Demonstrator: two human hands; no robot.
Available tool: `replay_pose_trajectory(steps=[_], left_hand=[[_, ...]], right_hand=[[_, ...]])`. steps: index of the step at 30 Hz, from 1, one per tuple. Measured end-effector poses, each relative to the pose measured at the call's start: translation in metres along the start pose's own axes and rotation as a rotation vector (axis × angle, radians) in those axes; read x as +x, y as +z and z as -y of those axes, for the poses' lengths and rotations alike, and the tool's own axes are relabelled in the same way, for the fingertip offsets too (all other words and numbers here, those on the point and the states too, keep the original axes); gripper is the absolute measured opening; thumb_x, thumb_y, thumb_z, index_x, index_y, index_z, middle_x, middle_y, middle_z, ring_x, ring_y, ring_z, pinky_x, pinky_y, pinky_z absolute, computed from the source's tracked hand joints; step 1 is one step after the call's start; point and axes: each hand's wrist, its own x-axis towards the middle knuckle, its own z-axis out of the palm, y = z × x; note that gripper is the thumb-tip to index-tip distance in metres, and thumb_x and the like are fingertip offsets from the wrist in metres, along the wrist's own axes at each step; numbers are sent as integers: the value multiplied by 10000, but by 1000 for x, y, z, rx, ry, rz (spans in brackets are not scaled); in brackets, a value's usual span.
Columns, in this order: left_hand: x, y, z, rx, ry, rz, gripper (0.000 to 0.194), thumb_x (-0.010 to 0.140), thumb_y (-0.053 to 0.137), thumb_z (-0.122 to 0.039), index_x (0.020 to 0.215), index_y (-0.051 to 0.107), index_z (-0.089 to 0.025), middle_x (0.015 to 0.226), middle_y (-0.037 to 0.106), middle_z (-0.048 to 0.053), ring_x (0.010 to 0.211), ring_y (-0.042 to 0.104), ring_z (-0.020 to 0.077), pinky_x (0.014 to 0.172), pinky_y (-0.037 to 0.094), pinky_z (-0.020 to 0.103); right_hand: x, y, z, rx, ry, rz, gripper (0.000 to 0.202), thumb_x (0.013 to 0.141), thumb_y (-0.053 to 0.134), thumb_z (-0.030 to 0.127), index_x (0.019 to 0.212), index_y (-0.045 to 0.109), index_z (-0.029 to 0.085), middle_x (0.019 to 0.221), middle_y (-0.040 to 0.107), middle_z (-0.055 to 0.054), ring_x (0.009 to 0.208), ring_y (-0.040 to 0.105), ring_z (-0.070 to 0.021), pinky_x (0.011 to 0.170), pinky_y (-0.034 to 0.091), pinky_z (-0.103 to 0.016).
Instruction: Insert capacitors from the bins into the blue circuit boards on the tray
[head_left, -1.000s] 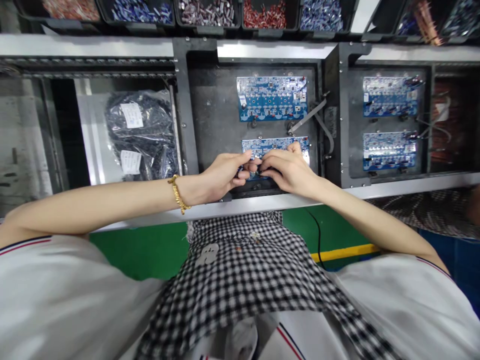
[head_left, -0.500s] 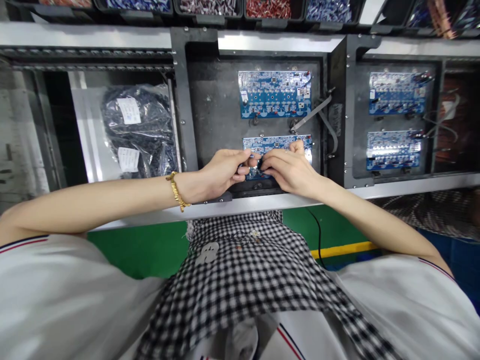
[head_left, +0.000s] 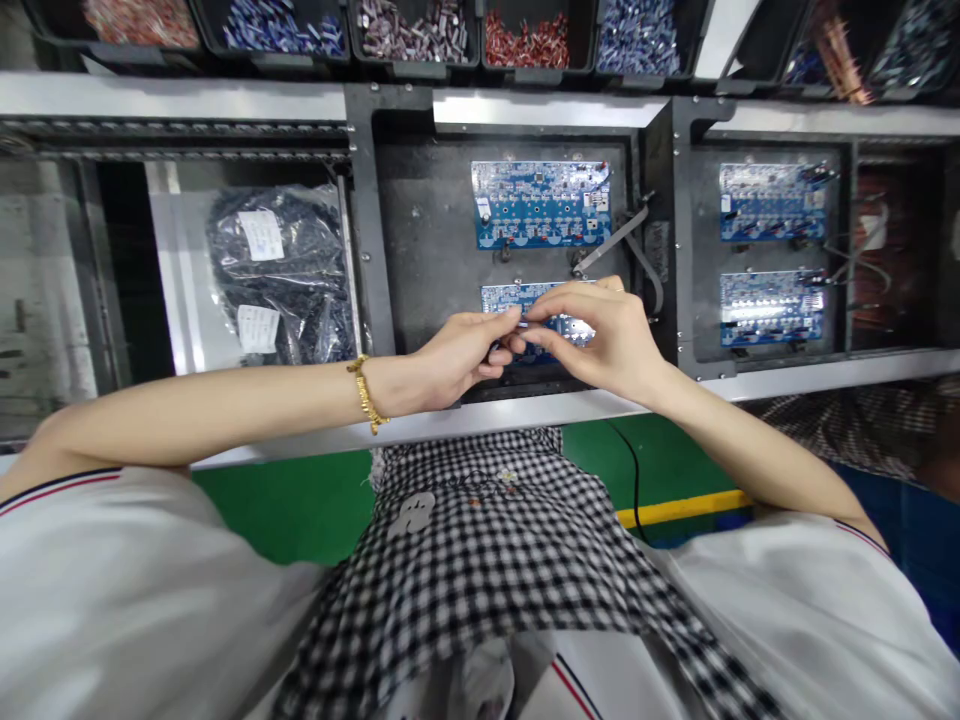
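Note:
Above the lower blue circuit board (head_left: 499,297) my two hands meet fingertip to fingertip. My left hand (head_left: 469,355) is closed, with a tiny bluish electronic component (head_left: 523,323) between thumb and forefinger; something dark shows by its curled fingers. My right hand (head_left: 611,330) pinches at the same component with thumb and forefinger. Its exact kind is too small to make out. Both hands cover much of the lower board. The upper circuit board (head_left: 540,205) lies in the same black tray (head_left: 424,230), untouched.
Black bins with blue components (head_left: 637,38), red components (head_left: 526,42) and other small parts line the back. A plastic bag of dark parts (head_left: 281,270) lies left. Another tray at right holds two boards (head_left: 772,205). Grey straps (head_left: 611,240) cross this tray's right side.
My right hand has lifted from the lower board and turned, its fingertips now meeting those of my left hand. The left hand has shifted slightly right. The view has tilted up a little.

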Motion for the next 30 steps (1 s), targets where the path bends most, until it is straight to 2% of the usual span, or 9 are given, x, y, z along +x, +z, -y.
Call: replay_pose_trajectory(steps=[4,7,9,11,14,16,18,21,30], left_hand=[[-5,10,-6,-22,-43,39,212,931,472,-124,793,617,-56,684,573,41,461,403,29,420,292,147],[-5,10,-9,-7,-45,-30,199,890,436,2,914,629,-40,766,644,76,489,445,35,458,342,156],[-1,9,-8,14,-24,-43,169,909,456,-30,875,621,-47,761,660,82,462,417,25,437,308,153],[3,8,-7,59,-6,-15,201,936,501,-140,786,611,-63,697,643,67,424,374,16,404,249,155],[7,9,-6,141,33,0,280,930,547,-242,712,615,-81,518,482,-19,375,296,9,380,174,156],[8,9,-8,161,35,-11,231,910,570,-192,724,643,-75,515,427,-40,376,281,2,377,157,149],[8,10,-9,159,11,-19,170,888,565,-113,765,671,-64,587,494,-16,394,301,-7,375,162,141],[9,11,-9,147,-26,-36,194,894,519,-62,782,677,-57,661,561,18,401,309,-13,370,170,132],[13,14,-2,107,-67,-74,346,955,486,-231,684,617,-61,602,481,8,388,317,-2,354,171,121]], right_hand=[[-8,-8,-4,-99,-17,-13,175,932,491,291,886,625,189,918,717,-28,853,639,-189,773,271,-354],[-20,-7,-20,-155,-31,102,145,929,466,248,909,595,188,975,701,-27,887,626,-192,763,233,-349],[-26,-4,-29,-174,-40,185,143,925,443,223,906,581,188,995,685,-31,902,613,-197,748,216,-339],[-28,-1,-34,-190,-52,220,145,919,430,201,895,571,185,992,673,-35,899,602,-199,738,204,-332],[-27,1,-34,-214,-90,227,152,921,418,175,894,567,179,974,668,-35,896,596,-201,731,195,-332],[-26,0,-33,-243,-112,229,172,928,402,162,888,569,173,965,665,-40,899,590,-206,733,195,-334],[-26,0,-33,-281,-128,237,195,930,388,148,877,575,168,971,661,-50,899,577,-213,743,200,-339],[-28,2,-32,-345,-149,239,204,920,393,116,885,589,161,987,651,-56,888,550,-218,763,208,-352],[-35,9,-27,-503,-197,198,302,1001,353,182,815,590,163,932,670,-40,832,530,-188,762,200,-360]])
